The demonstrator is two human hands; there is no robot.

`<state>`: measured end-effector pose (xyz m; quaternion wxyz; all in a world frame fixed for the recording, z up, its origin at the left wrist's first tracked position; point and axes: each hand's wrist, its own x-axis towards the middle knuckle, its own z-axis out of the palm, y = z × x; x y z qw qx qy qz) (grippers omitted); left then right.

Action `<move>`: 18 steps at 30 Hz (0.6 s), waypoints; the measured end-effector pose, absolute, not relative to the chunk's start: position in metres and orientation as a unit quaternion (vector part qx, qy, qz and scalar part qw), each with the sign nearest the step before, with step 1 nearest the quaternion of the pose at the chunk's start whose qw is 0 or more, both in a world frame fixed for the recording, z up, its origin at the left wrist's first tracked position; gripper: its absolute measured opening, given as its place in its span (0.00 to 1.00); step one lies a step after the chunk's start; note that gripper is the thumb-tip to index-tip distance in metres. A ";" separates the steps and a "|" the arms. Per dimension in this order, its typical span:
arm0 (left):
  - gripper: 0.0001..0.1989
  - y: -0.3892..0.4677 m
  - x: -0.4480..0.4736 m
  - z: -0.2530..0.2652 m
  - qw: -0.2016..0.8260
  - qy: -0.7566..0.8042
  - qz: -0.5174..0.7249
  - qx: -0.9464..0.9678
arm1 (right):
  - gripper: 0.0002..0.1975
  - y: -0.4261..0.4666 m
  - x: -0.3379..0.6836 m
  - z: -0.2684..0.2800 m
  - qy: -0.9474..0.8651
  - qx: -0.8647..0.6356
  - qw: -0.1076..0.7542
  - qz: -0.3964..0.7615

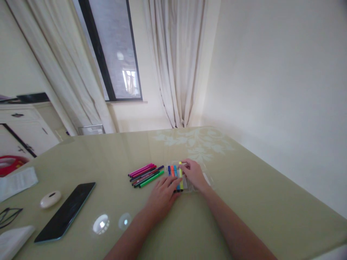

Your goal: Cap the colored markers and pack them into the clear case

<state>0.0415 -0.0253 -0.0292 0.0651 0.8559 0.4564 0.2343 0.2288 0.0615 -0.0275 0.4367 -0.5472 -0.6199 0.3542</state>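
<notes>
A clear plastic marker case (208, 179) lies open on the table, with blue, orange and light blue markers (172, 169) side by side in its left part. Beside them is a yellow marker (181, 175), its dark end toward me. My right hand (195, 175) pinches the far end of the yellow marker. My left hand (164, 189) rests with stretched fingers over the near part of the row, its index fingertip touching the yellow marker. To the left of the case lies a loose pile of pink, dark and green markers (146, 176).
On the left of the glossy table (121, 151) lie a dark tablet (66, 211), a white oval object (51, 199), black-framed glasses (9, 216) and a white packet (17, 182). A wall (284, 90) borders the table's right edge. Curtains (176, 61) hang behind.
</notes>
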 end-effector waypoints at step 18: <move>0.14 -0.023 0.038 -0.024 0.039 0.477 0.247 0.842 | 0.07 0.050 0.223 -0.015 -0.745 -0.558 0.322 0.173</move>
